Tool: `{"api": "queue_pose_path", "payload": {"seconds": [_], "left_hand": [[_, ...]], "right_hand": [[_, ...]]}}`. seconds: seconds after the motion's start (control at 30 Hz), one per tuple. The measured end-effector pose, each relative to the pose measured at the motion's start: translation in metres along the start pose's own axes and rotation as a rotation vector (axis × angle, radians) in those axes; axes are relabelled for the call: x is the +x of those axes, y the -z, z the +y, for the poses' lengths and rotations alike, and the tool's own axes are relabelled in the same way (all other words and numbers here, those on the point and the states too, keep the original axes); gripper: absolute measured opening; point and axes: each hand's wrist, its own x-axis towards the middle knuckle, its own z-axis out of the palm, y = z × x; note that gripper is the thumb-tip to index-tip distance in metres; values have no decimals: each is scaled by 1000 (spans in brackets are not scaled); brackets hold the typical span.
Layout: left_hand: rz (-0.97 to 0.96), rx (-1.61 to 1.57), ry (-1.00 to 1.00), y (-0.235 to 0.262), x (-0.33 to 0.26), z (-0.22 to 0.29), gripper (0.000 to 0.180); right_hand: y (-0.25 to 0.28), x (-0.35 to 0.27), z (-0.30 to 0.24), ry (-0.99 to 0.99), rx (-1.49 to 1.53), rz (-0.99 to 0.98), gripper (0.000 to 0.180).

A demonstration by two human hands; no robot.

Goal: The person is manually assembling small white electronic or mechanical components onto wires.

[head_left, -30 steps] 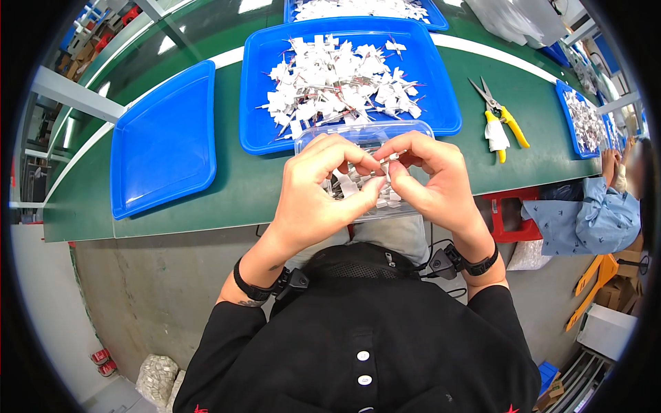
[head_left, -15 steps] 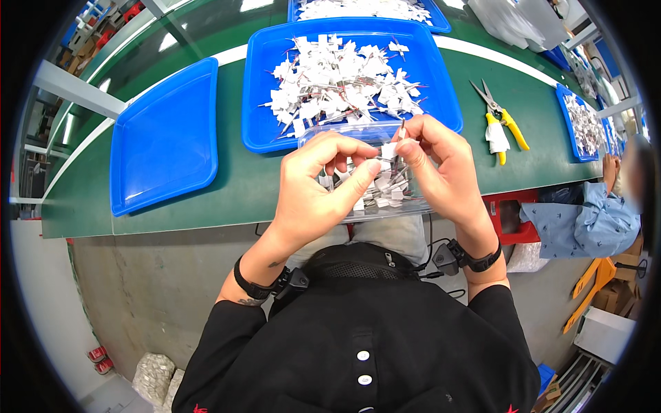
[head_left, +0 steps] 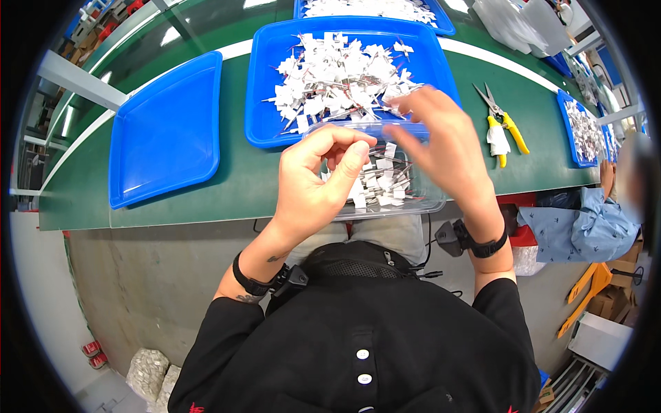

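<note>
My left hand (head_left: 320, 168) hovers over the left part of a clear plastic box (head_left: 423, 204), thumb and forefinger pinched together. Whatever they may hold is too small to make out. Inside the box lie several small wire pieces with white tabs (head_left: 389, 180). My right hand (head_left: 444, 141), smeared by motion, reaches over the near right corner of a big blue tray (head_left: 258, 103), thumb and fingers apart. The tray bears a heap of similar white-tabbed wire pieces (head_left: 337, 76), some with red leads. My right fingertips are beside that heap's near right side.
A second blue tray (head_left: 165, 138), bare inside, lies at the left on the green table (head_left: 234, 186). Yellow-handled scissors (head_left: 509, 127) lie to the right. Another filled tray (head_left: 441, 20) stands at the back. At far right, a person in a blue shirt (head_left: 585, 224) sits by a filled tray (head_left: 582, 131).
My right hand has parted from my left, moving up and right from over the clear box to the big tray, its fingers spreading. My left hand stays nearly in place, still pinched.
</note>
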Motion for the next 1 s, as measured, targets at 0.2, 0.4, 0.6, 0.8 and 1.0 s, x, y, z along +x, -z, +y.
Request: {"api": "queue_pose_path", "payload": {"seconds": [0.2, 0.4, 0.6, 0.8, 1.0], "left_hand": [[0, 35, -11, -2, 1, 2, 10], [-14, 72, -2, -1, -1, 1, 9], [5, 288, -147, 1, 3, 1, 9], [-67, 353, -127, -1, 6, 8, 10], [-163, 337, -77, 1, 4, 13, 13]], "right_hand": [[-7, -16, -17, 170, -30, -309, 6], [-11, -18, -17, 216, -165, -380, 4], [11, -18, -12, 224, -41, -186, 11], [28, -13, -13, 226, 13, 31, 16], [18, -20, -19, -15, 355, 69, 15]]}}
